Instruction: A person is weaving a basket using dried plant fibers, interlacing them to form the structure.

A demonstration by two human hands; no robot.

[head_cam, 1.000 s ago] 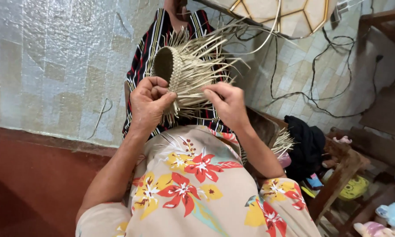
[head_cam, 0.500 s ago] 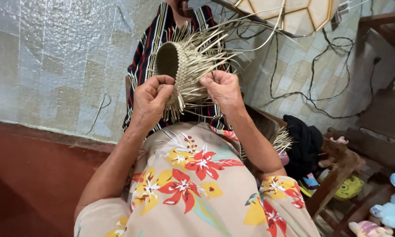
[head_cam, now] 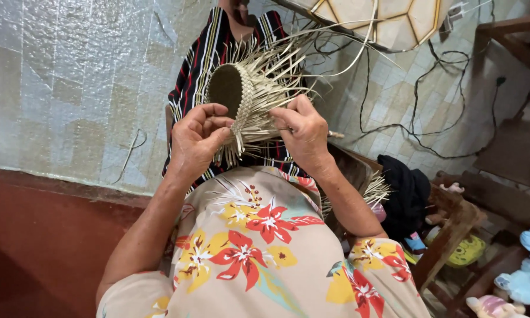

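Since a second ago your left hand (head_cam: pixel 197 141) has closed lower on the weave's (head_cam: pixel 247 94) edge; right hand (head_cam: pixel 303 132) pinches strands beside it. Plaiting proceeds.

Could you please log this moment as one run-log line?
left hand: pinching strips | right hand: gripping woven straw piece | wall behind

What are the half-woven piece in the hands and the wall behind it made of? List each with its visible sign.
Woven piece: looks like dried straw or palm strips, matte pale tan; flat narrow strands are plaited at the body and stick out loose at the edge. The left hand and right hand both pinch its strands.
Wall: probably glazed tile, glossy pale grey-green; square joints and sheen show.
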